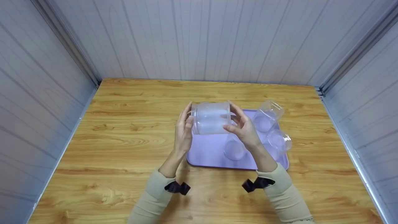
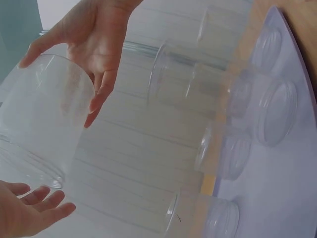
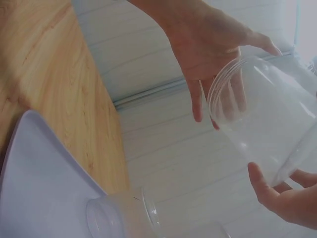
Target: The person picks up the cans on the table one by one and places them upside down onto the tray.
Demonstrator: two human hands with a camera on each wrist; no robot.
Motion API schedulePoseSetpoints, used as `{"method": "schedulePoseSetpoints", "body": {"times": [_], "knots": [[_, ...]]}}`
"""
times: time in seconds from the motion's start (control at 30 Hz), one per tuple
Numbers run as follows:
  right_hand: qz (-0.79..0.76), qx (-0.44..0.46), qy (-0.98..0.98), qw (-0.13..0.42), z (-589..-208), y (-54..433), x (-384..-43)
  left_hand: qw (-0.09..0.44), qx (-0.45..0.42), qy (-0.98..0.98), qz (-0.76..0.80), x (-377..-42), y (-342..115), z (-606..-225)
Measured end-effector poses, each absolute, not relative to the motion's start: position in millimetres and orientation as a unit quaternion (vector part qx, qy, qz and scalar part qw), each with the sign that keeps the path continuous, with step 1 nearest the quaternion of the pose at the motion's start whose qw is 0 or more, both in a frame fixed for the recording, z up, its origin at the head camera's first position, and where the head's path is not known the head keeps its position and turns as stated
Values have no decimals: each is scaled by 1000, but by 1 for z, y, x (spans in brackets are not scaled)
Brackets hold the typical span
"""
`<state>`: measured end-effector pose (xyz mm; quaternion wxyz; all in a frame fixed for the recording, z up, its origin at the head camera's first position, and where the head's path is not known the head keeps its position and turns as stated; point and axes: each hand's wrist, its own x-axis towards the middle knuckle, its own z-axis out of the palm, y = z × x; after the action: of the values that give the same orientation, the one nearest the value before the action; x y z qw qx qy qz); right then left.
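Note:
A clear plastic jar [image 1: 211, 118] is held up on its side between both hands, over a light purple tray [image 1: 205, 152]. My right hand [image 1: 245, 129] holds the plain end, thumb on the near edge and fingers on the far side. At the ringed rim is my left hand [image 1: 184, 130], its fingers fairly straight and loosely spread. In the right wrist view the palm of the left hand [image 3: 208, 49] faces the jar [image 3: 267, 119], and some fingers show through the plastic. The left wrist view shows the right hand's thumb and fingers spanning the jar's end.
Several similar clear jars [image 1: 269, 116] stand on the tray, mostly on its right side. One jar [image 1: 234, 151] is nearer the front edge, partly behind the right wrist. The tray lies on a wooden table [image 1: 124, 140] enclosed by white panel walls [image 1: 192, 40].

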<state>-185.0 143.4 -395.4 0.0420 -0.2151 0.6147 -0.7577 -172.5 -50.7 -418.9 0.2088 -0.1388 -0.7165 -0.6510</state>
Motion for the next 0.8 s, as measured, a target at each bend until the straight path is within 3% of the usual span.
{"method": "schedulePoseSetpoints", "body": {"times": [0.33,0.57,0.8], "knots": [[-686,-201,699,17,-393,136,-181,240,-105,-713,-651,-177,-64,-423],[-602,-207,771,-6,-373,126,-166,222,-53,-730,-644,-169,-70,-402],[-514,-246,820,-56,-403,124,-178,221,-35,-737,-638,-194,-87,-435]]}}
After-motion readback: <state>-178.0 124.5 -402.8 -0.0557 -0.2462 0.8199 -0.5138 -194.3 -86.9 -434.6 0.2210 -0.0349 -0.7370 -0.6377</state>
